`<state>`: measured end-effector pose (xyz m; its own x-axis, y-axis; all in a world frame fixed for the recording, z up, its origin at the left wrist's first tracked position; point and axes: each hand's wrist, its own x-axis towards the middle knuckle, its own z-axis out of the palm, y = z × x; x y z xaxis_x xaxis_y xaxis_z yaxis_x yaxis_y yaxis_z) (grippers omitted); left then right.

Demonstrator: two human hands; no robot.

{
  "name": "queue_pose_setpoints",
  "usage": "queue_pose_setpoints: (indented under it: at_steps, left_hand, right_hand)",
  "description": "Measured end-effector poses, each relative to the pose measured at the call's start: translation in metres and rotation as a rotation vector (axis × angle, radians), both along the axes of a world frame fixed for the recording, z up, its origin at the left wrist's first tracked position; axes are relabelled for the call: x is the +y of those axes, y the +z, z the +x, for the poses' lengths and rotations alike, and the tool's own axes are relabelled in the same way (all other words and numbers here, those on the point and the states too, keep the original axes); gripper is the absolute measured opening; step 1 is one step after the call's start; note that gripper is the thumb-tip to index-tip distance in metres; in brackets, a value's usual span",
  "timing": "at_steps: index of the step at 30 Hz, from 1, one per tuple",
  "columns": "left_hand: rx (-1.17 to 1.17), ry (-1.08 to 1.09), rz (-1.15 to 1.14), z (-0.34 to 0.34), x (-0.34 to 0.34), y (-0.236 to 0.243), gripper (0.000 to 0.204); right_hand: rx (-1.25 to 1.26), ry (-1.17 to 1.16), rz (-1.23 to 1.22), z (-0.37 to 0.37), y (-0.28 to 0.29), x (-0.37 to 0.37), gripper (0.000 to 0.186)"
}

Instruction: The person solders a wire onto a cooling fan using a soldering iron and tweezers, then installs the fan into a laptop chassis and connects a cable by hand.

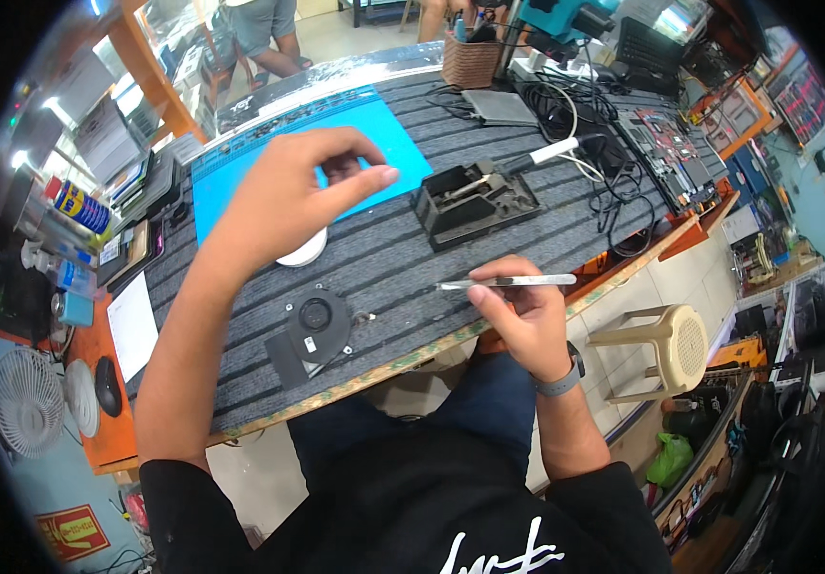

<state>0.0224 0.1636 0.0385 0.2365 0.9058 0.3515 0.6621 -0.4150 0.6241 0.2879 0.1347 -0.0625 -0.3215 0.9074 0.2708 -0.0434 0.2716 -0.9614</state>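
My left hand is raised over the blue mat, fingers curled and thumb apart, with nothing seen between them. Partly hidden beneath its wrist is a round white object. In my right hand, near the table's front edge, is a slim silver tool. Its pale, narrow tip points left; whether it is a brush or tweezers I cannot tell. A black laptop cooling fan lies flat between my forearms, its short cable end toward the right, apart from both hands.
A black compartment tray with small tools stands beyond my right hand. Tangled cables and a bare circuit board lie at the right. A woven basket stands at the back. Left are a spray can and white paper.
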Motion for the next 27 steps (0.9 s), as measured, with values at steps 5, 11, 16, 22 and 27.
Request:
queue_pose_setpoints:
  at_steps: [5,11,16,22,27]
  left_hand:
    - [0.137,-0.061,0.066,0.064,0.040,0.015,0.028]
    - [0.381,-0.174,0.251,0.129,0.076,0.023,0.034]
    - [0.628,-0.036,0.227,0.156,0.115,0.010,0.041]
    - [0.622,-0.066,0.098,0.163,0.104,0.027,0.045]
    - [0.843,-0.029,0.009,0.176,0.119,0.015,0.040]
  right_hand:
    - [0.193,-0.010,-0.115,0.031,-0.006,0.001,0.019]
    - [0.205,-0.091,-0.060,0.071,-0.018,0.008,0.024]
    - [0.385,-0.105,-0.062,0.073,-0.026,0.019,0.018]
    - [0.423,-0.068,-0.100,0.085,-0.027,0.026,0.019]
    - [0.344,-0.063,-0.101,0.075,-0.024,0.020,0.019]
